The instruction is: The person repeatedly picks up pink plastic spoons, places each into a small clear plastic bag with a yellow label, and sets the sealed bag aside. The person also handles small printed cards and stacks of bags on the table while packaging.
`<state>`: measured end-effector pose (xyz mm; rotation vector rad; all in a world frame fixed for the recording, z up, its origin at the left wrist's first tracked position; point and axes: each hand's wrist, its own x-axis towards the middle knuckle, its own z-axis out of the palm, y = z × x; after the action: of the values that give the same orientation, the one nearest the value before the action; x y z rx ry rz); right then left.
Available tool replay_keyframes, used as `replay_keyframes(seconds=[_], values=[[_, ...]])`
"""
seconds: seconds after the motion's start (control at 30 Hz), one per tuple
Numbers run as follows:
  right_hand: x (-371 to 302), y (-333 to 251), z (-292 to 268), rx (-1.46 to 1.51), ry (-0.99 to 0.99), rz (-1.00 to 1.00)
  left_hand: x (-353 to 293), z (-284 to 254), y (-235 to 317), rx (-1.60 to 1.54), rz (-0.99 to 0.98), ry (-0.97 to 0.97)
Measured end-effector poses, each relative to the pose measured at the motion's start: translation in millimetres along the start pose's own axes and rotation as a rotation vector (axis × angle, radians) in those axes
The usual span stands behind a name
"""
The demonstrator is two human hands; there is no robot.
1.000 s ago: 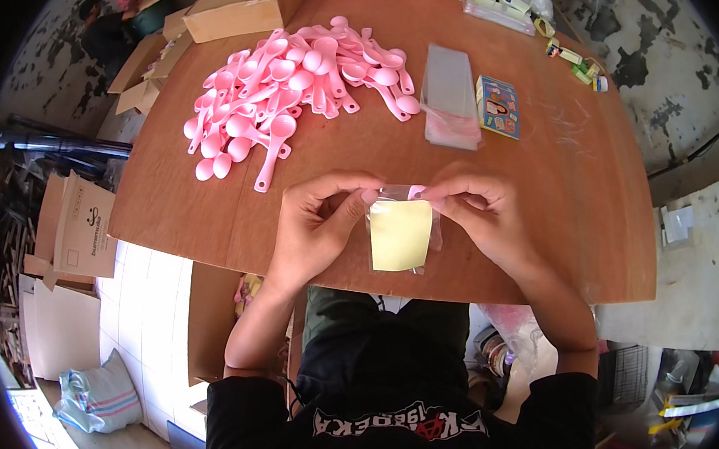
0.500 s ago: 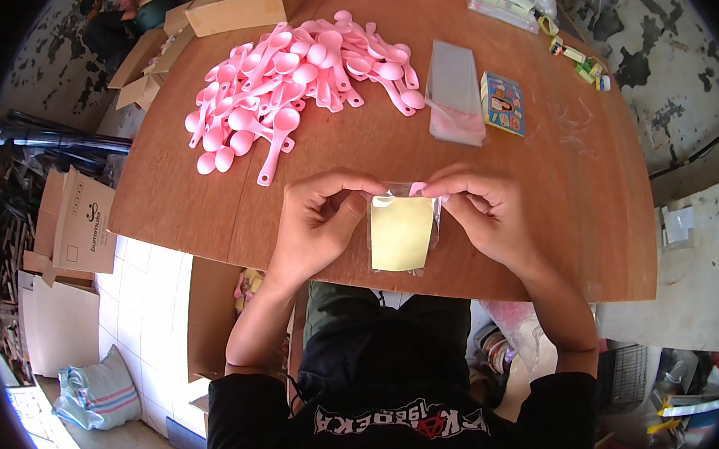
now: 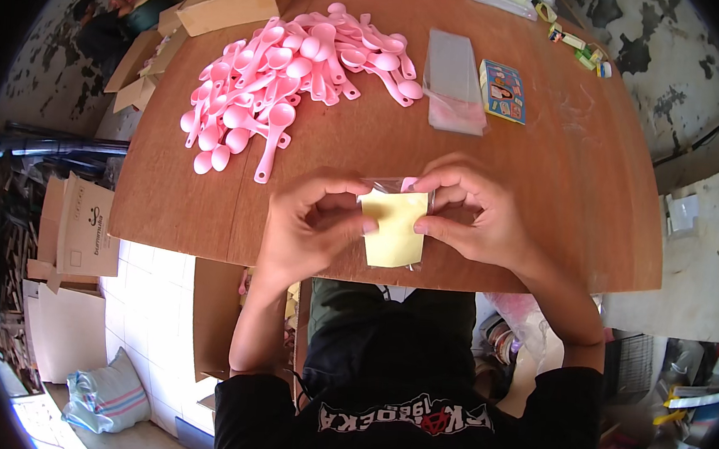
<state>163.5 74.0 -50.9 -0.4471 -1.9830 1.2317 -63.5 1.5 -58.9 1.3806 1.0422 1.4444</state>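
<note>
Glare is washing out the square white floor tiles (image 3: 149, 306) below the broad brown wooden tabletop (image 3: 583, 186); fisheye distortion is bowing its edges; black vignetting is surrounding it.

The broad brown wooden tabletop (image 3: 577, 215) looks smooth to me, with a faint sheen over its grain. The heaped pink plastic spoons (image 3: 281, 117) are smooth and softly glossy. Thin, shiny film makes up the small clear plastic bag (image 3: 385, 185), around a matt, pale yellow paper-like card (image 3: 396, 237). That big brown cardboard box (image 3: 229, 7) is plain and dull.
</note>
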Motion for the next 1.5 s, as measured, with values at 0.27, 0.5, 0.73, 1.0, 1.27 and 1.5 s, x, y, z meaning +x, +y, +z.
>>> replay_keyframes(seconds=[0.27, 0.5, 0.73, 1.0, 1.27, 1.5], values=[[-3, -47, -19, 0.075, -0.457, -0.066, -74, -35, 13, 0.269, 0.091, -0.345], [13, -93, -15, -0.035, -0.609, -0.220, -142, -103, -34, 0.597, -0.510, -0.372], [20, -74, -2, -0.078, -0.586, -0.201, -227, -148, -138, 1.497, -0.709, -0.205], [17, -105, -16, 0.059, -0.700, -0.145, -119, -52, 12, 0.345, -0.280, -0.788], [97, 62, -100, -1.228, 0.039, 0.028, 3, 15, 66, 0.849, 0.411, -1.006], [108, 91, -124, -1.068, 0.006, 0.211, 134, 40, 12, 1.121, 0.243, -0.907]])
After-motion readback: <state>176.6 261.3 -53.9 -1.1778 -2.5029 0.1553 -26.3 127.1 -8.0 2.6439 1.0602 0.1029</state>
